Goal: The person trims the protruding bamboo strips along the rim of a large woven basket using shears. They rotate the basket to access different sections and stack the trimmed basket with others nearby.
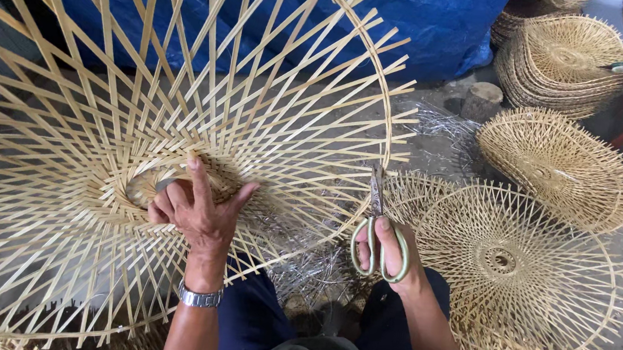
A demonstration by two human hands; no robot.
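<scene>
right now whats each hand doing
Left hand: gripping the centre of the bamboo frame.
Right hand: closed on scissors, blades shut.

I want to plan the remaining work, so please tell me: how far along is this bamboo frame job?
Done: several woven frames lie stacked and spread at the right. In hand: the left hand grips the centre of a large bamboo frame, whose strip ends stick out unevenly past the rim; the right hand holds scissors, shut. Left: those strip ends look untrimmed.

Your left hand (197, 213) is raised, palm away, fingers (193, 175) curled and thumb spread, wrist banded. Your right hand (387, 255) is closed, forearm angled inward.
</scene>
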